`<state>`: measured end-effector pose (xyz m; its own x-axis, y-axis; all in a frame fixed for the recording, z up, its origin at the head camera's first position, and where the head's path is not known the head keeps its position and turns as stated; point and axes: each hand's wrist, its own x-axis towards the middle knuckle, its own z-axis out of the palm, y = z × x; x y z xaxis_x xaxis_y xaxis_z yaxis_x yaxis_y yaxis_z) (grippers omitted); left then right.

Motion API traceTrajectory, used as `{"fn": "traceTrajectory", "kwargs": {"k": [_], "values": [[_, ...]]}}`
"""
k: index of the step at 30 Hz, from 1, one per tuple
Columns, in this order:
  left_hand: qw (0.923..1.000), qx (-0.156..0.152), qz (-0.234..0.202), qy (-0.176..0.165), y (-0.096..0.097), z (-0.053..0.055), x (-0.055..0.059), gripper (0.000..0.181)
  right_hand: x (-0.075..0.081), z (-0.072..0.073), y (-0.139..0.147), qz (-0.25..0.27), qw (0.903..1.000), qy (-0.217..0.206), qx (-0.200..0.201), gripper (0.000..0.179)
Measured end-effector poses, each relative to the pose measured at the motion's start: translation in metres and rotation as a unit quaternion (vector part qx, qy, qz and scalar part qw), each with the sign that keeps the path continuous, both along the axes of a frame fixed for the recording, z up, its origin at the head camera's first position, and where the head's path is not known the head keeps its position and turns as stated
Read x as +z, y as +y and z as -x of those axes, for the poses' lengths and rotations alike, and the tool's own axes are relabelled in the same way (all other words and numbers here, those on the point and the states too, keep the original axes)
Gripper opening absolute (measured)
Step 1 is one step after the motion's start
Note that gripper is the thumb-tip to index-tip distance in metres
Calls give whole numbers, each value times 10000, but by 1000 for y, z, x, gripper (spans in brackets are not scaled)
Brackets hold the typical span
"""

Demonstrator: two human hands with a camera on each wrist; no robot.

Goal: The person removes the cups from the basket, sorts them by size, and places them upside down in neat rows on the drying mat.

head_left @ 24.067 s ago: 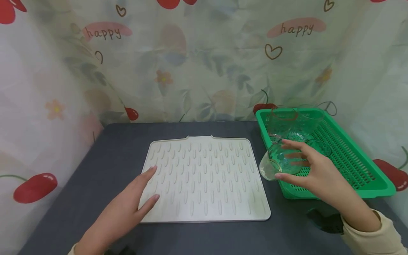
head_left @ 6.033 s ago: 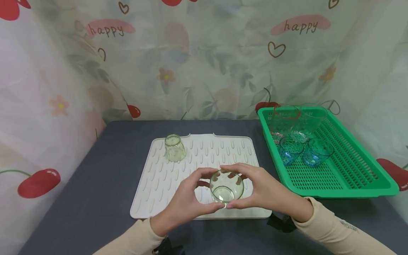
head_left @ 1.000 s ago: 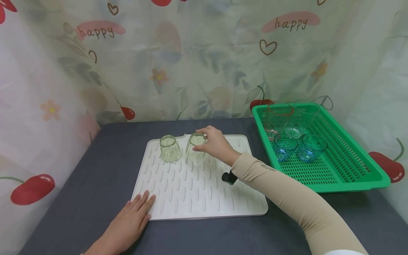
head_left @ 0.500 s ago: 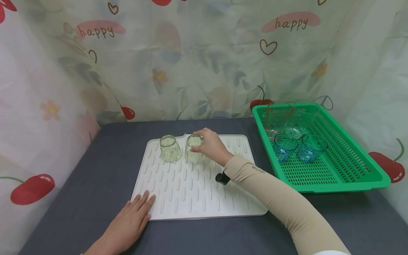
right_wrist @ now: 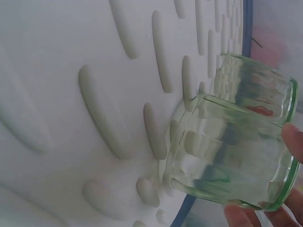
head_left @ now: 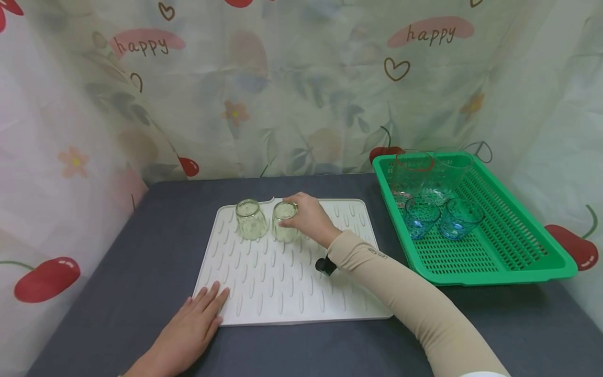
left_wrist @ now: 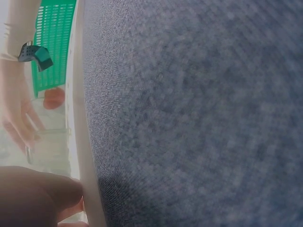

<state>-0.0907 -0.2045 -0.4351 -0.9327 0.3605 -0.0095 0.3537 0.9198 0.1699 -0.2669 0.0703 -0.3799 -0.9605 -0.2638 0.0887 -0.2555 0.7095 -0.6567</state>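
My right hand (head_left: 311, 217) holds a pale green glass (head_left: 284, 230) by its upturned base, thumb on the near side. The glass is upside down on the white ridged drying mat (head_left: 301, 293); in the right wrist view its rim is against or very close to the ridges. Just left of it, a matching upside-down glass (head_left: 252, 224) stands on the mat by itself, also visible behind the held glass (right_wrist: 232, 156) in the right wrist view. My left hand (head_left: 188, 327) rests on the mat's front left corner, fingers straight; the left wrist view shows part of that hand (left_wrist: 35, 196) at the mat's edge.
A green slotted basket (head_left: 499, 275) stands to the right of the mat. In it are two blue glasses, a tall red-rimmed glass (head_left: 409, 180) and a tall clear glass (head_left: 447, 178). Dark cloth (head_left: 141, 251) covers the table; a printed curtain surrounds it.
Six seconds ago both hands held this glass upright over the mat's front. Now it is inverted at the back. In the last second my right hand has shifted it slightly left and nearer.
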Motion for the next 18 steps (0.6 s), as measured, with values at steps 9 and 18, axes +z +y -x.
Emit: {"fn": "traceTrajectory", "kwargs": {"k": [9,18], "values": [[10000,-25,42,-77,0,0,0,51,-3,3,0,80,9999,-52,-48,61],[9998,8,65,-184,0,0,2,51,-5,6,-1,66,9998,-159,-28,61]]}}
